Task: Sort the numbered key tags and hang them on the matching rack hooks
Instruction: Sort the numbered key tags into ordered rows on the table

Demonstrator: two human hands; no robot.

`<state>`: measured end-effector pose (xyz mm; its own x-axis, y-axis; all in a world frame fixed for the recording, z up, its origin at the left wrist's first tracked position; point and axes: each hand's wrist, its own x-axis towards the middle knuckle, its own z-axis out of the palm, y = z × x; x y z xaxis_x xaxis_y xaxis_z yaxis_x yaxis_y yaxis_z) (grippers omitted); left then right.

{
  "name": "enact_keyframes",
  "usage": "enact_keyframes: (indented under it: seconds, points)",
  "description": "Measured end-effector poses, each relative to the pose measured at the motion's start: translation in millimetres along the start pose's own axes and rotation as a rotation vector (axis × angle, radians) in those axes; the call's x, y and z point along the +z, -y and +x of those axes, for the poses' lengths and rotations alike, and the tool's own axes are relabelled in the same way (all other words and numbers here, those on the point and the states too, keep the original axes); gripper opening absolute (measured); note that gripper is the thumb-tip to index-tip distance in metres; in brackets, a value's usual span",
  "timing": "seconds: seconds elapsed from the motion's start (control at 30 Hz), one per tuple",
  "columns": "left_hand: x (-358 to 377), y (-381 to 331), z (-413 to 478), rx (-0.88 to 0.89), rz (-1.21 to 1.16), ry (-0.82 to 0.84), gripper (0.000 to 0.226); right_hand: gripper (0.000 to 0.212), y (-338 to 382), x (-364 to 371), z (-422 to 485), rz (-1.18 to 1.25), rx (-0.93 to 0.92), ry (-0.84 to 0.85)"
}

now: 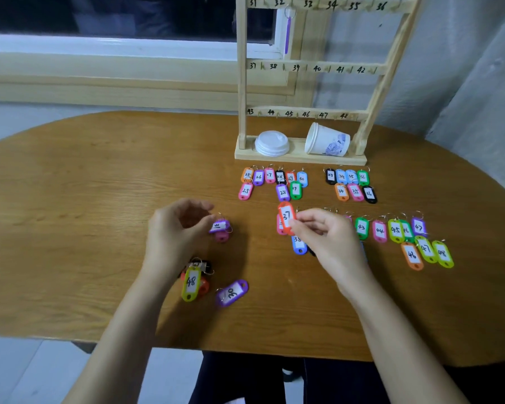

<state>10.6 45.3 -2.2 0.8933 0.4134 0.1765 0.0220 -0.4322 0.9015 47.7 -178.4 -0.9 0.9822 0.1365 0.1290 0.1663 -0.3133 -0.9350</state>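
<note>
My right hand (321, 237) pinches an orange tag marked 37 (286, 217) just above the table, over a pink tag and next to a blue 38 tag (298, 244). My left hand (175, 228) holds a purple tag (219, 225) by its edge, with a pink tag (222, 237) under it. The wooden rack (306, 68) stands at the back with numbered hooks 31 to 48; one purple tag (287, 33) hangs at hook 32. Sorted tags lie in rows: 25–30 (274, 182), 33–36 (352, 185), 43–48 (405, 237).
A small unsorted pile with a yellow-green 48 tag (191, 282) and a purple 30 tag (232, 292) lies near the table's front. Stacked white lids (271, 142) and a tipped paper cup (328, 140) rest on the rack's base. The table edge (187, 344) runs near me.
</note>
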Motion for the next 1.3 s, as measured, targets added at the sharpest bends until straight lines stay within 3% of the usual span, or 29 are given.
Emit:
enact_keyframes:
  seconds: [0.33, 0.6, 0.8, 1.07, 1.2, 1.3]
  points:
    - [15.4, 19.5, 9.2, 0.172, 0.438, 0.041, 0.020, 0.015, -1.2, -13.5, 5.0, -0.020, 0.068, -0.062]
    - [14.6, 20.9, 12.5, 0.165, 0.488, 0.020, 0.023, 0.008, -9.4, -15.3, 3.3, -0.110, 0.073, -0.052]
    - [13.1, 3.2, 2.8, 0.101, 0.218, -0.002, 0.011, 0.006, -13.9, 1.0, -1.6, -0.217, 0.037, -0.002]
    - [13.1, 2.6, -4.8, -0.027, -0.041, 0.103, 0.013, 0.029, -8.8, 6.7, -6.0, -0.574, 0.048, 0.011]
    - [14.1, 3.3, -9.4, -0.051, -0.119, 0.131, 0.013, 0.039, -6.8, 4.8, -7.5, -0.608, 0.034, -0.028]
    - [16.9, -0.1, -13.7, -0.100, -0.207, 0.156, 0.011, 0.032, -4.9, 6.0, -8.7, -0.536, -0.029, -0.067]
